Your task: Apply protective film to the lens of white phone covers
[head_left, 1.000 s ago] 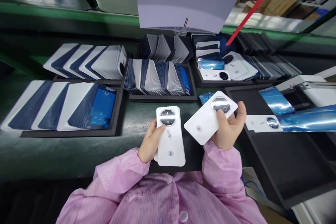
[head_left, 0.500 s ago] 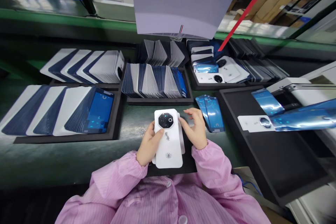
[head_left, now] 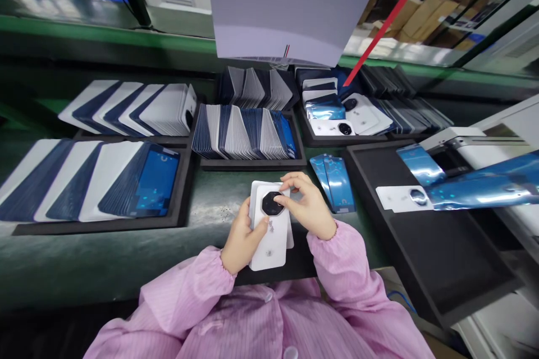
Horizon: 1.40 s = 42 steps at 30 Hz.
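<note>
White phone-shaped back sheets (head_left: pixel 269 244), at least two overlapping, are held in front of my chest. The top one has a black octagonal camera print and small dark markings below it. My left hand (head_left: pixel 243 238) is closed on their left edge, thumb lying on the front. My right hand (head_left: pixel 309 205) pinches the top right corner, its thumb over the right part of the camera print. Another pale sheet edge shows behind, at the lower right. Two blue glossy sheets (head_left: pixel 339 182) lie fanned on the bench, right of my right hand.
Black trays hold fanned white and dark blue sheets: front left (head_left: pixel 182 190), middle (head_left: pixel 252 164) and back right (head_left: pixel 349 140). At the right, a large black tray (head_left: pixel 455 258) carries a white sheet and blue film (head_left: pixel 484 185). A printed paper (head_left: pixel 282 11) hangs ahead.
My right hand has moved left onto the top right corner of the white sheets. The sheets have shifted against each other, with one now showing behind the top one at the upper left.
</note>
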Each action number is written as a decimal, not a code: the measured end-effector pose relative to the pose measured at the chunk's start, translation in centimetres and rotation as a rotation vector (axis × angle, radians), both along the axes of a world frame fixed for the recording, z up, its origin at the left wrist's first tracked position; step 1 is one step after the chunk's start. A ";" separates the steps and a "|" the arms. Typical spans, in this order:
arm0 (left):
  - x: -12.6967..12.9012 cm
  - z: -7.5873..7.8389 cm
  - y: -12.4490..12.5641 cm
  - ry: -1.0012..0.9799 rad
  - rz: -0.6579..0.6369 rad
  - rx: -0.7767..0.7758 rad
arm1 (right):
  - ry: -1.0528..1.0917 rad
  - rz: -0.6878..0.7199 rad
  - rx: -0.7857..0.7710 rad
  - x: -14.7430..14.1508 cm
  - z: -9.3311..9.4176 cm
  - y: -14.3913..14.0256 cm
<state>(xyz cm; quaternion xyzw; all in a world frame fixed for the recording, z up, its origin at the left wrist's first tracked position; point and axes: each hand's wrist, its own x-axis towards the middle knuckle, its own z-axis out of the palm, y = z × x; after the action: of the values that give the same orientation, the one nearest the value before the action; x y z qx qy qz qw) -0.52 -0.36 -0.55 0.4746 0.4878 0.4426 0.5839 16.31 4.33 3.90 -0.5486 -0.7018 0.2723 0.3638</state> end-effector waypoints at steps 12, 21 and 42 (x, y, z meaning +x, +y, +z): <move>0.1 0.6 0.6 -0.171 0.084 -0.135 | -0.167 0.208 0.691 -1.3 -2.0 -1.9; -0.4 0.4 1.2 -0.234 0.103 -0.185 | 0.055 0.517 0.697 -1.9 -2.1 -2.7; -0.4 0.4 0.9 -0.186 0.112 -0.109 | 0.118 0.534 0.701 -1.8 -2.0 -2.9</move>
<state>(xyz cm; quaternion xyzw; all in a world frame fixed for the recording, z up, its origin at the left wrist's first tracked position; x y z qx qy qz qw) -0.90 0.51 -0.15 0.3712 0.4807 0.4893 0.6259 14.49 1.43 1.88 -0.1751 -0.8469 0.1331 0.4841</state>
